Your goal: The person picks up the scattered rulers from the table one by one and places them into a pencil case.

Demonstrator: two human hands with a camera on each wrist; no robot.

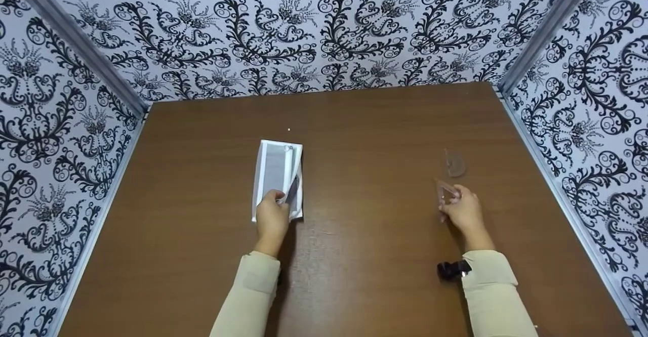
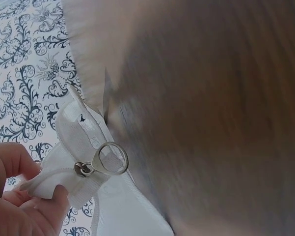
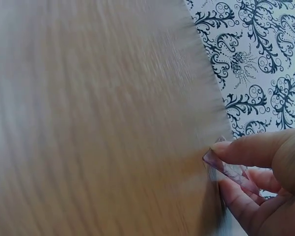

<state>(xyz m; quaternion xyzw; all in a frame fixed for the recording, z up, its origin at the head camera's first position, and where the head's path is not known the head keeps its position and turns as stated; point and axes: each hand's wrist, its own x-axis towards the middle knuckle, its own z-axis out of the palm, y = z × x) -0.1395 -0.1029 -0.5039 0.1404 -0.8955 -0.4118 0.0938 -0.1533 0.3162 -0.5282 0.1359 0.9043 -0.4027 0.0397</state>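
— Right hand (image 1: 464, 213) first: what do you get from over there?

— I see its thumb and fingers clamped on a clear plastic triangle (image 1: 441, 195). My right wrist view shows a tight pinch on that piece.

— Does the triangle touch the counter (image 1: 364, 200)?

— I cannot tell; it may rest on it or sit slightly above. Its long side runs near to far, the far tip leaning a little left.

— And the left hand (image 1: 272, 220)?

— Clamped too: it pinches fabric at the near end of a white zip pouch (image 1: 274, 170). My left wrist view puts the ring pull (image 2: 100, 166) near those fingers.

— Which way does the pouch lie from the triangle?

— Well apart, across to the left, with a wide stretch of counter between them. Its long axis also runs near to far, and its right side looks to gape, facing the triangle. I judge that any coming move turns on this: the left hand is already at the pouch, while the right one is a long way off.

— Anything farther out?

— I have a clear protractor (image 1: 457, 166) just beyond the triangle, apart from it and nearer the right hand. Past the counter's far edge stands a patterned wall (image 1: 329, 28).
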